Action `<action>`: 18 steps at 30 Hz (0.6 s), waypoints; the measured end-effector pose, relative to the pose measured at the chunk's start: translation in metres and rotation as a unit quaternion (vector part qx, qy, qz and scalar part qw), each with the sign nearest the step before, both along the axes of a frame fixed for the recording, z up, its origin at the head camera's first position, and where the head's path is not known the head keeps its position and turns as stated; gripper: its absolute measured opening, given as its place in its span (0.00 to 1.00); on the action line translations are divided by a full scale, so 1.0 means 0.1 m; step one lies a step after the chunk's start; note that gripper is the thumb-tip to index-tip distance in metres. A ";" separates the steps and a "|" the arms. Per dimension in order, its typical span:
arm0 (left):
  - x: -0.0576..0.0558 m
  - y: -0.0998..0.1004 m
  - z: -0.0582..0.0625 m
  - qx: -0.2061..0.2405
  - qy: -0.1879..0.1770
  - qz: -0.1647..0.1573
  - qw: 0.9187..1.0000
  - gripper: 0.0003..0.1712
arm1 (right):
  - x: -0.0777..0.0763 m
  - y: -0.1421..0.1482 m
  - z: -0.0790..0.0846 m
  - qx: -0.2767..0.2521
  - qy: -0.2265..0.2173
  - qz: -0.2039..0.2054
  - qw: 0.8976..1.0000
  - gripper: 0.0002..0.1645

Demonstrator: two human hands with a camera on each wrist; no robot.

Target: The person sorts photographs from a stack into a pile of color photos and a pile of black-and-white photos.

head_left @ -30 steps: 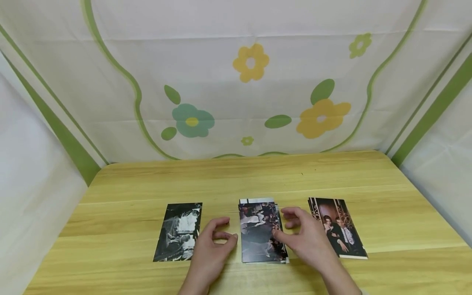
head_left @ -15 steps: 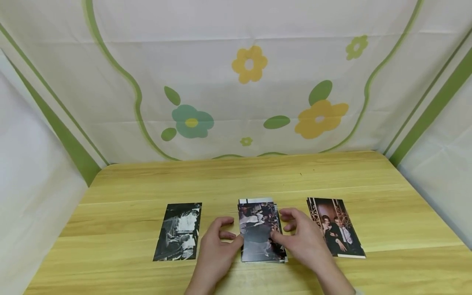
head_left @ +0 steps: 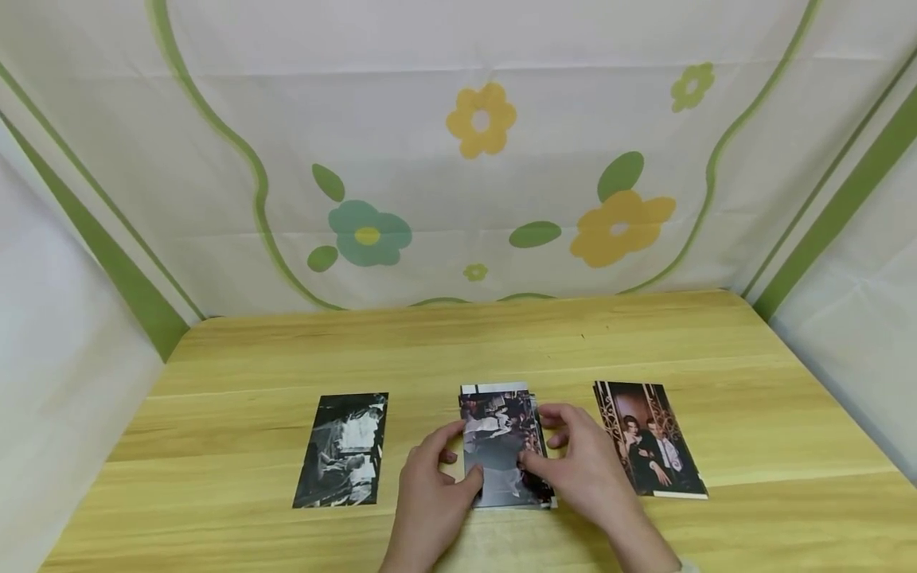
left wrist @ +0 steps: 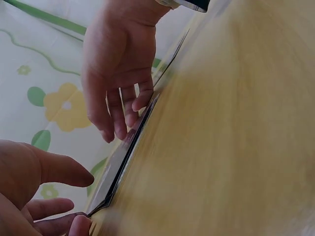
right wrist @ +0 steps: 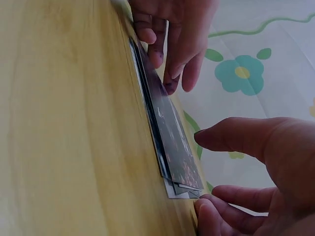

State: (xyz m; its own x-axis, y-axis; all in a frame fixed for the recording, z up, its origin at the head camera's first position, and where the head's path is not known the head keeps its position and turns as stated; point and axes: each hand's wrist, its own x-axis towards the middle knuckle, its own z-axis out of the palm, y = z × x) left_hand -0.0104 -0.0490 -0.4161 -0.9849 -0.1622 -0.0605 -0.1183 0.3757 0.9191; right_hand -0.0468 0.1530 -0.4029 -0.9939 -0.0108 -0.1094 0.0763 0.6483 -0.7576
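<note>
A loosely squared stack of photo cards (head_left: 497, 442) lies on the table between both hands, its top card a dark crowd scene. My left hand (head_left: 433, 485) is at the stack's left edge; in the left wrist view its fingertips (left wrist: 81, 223) meet the near corner while the thumb stays apart. Along the opposite edge is my right hand (head_left: 583, 461). The right wrist view has that hand's fingers (right wrist: 209, 216) low beside uneven card corners, with its thumb raised off the top card.
A black-and-white photo card (head_left: 342, 450) lies to the left. On the right sits another small stack of cards (head_left: 648, 438), a couple pictured on top. Behind the wooden table (head_left: 286, 350) hangs a white flowered cloth (head_left: 430, 191).
My left hand has moved right, from beside the middle stack to its left edge, its thumb now over the top card. My right hand has barely moved.
</note>
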 end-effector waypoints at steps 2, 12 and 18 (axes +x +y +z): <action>0.01 0.00 -0.01 -0.002 -0.001 -0.001 1.000 0.36 | 0.00 0.00 -0.01 0.002 0.002 -0.001 1.000 0.46; -0.01 -0.05 0.00 0.007 -0.026 -0.007 1.000 0.37 | 0.00 -0.01 -0.05 0.012 0.008 -0.004 1.000 0.47; -0.01 -0.04 0.00 0.018 -0.025 -0.009 0.999 0.39 | 0.00 -0.03 -0.05 0.022 0.007 -0.005 1.000 0.47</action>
